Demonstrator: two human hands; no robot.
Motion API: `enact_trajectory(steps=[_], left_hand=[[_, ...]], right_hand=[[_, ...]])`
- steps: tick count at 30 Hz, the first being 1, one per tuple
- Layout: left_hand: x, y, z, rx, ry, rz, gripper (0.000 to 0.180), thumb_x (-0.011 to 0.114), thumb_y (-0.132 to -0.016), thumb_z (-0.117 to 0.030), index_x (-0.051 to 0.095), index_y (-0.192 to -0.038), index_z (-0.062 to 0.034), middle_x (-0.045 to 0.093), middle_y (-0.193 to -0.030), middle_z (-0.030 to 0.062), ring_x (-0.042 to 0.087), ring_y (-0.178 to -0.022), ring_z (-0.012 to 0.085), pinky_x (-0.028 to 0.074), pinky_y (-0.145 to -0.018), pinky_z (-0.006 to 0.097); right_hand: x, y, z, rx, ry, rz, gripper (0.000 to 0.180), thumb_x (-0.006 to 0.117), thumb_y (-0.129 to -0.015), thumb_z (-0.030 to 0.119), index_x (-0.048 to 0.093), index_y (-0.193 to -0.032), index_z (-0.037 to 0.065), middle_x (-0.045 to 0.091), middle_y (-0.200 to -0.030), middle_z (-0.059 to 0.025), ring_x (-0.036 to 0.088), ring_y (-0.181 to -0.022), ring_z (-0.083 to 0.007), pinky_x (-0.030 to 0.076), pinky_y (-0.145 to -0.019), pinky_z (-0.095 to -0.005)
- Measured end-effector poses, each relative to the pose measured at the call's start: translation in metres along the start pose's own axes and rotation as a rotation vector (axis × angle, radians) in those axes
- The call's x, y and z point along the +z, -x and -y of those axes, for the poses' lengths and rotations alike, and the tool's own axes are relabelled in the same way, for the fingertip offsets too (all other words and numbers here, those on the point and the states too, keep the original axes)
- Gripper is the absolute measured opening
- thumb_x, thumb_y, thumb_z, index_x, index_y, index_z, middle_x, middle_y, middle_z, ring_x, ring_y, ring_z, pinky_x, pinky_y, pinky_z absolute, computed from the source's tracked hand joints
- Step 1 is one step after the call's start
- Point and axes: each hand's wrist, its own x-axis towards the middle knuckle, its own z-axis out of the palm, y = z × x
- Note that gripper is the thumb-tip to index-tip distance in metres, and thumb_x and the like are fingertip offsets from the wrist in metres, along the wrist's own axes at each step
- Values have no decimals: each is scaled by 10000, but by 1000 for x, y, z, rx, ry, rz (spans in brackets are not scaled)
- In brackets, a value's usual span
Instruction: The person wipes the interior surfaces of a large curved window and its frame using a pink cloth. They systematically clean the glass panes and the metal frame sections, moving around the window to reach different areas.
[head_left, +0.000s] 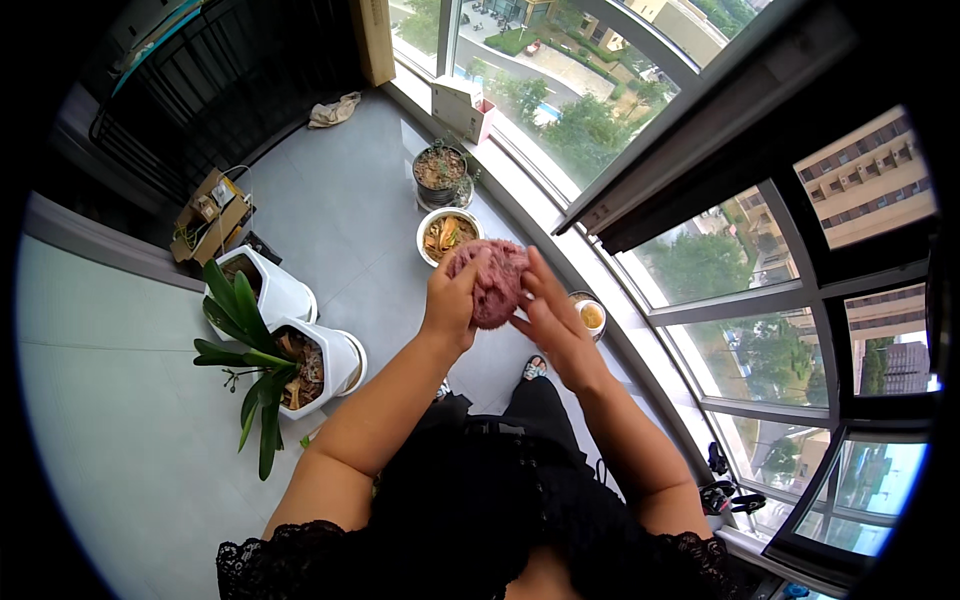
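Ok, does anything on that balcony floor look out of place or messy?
A crumpled beige cloth lies loose on the floor by the far railing, and an open cardboard box of clutter sits tilted at the left. The white planters stand upright; nothing looks spilled.
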Motion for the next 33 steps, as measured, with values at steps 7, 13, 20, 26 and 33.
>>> enact_trajectory(steps=[7,13,20,26,33], left_hand=[[78,-39,-22,291,62,614,321,618,-967,-132,527,-1260,-36,635,-1058,96,639,-776,127,537,-681,258],[23,-52,19,270,-83,590,263,600,-942,17,510,-1189,-1,632,-994,110,648,-782,112,519,-600,231],[89,-65,-54,1092,-516,857,585,766,-799,-273,582,-1301,-38,513,-1270,203,531,-1104,326,401,-1002,428],[53,-111,-56,1152,-755,1019,550,836,-673,-176,637,-1157,-8,599,-1066,181,616,-885,299,508,-776,372],[191,-50,-149,1543,-175,1271,682,663,-848,-535,578,-1272,-7,543,-1220,263,555,-1096,429,466,-933,502]], right_hand=[[-44,30,74,-955,915,-523,416,552,-932,29,466,-1332,-44,491,-1350,-237,535,-1219,-280,494,-941,-367],[-66,1,111,-1350,1075,-462,566,569,-981,397,353,-1415,103,382,-1421,-230,417,-1326,-350,442,-1031,-462],[-51,-12,116,-1358,1352,-354,611,436,-1009,504,236,-1496,195,218,-1512,-193,279,-1419,-383,302,-1163,-504],[-36,-32,115,-1482,1402,-419,585,437,-1031,408,267,-1480,75,299,-1467,-232,389,-1355,-392,370,-1127,-477],[47,-42,140,-1490,1168,-888,700,456,-955,618,337,-1407,96,343,-1421,-271,456,-1289,-406,435,-1044,-495]])
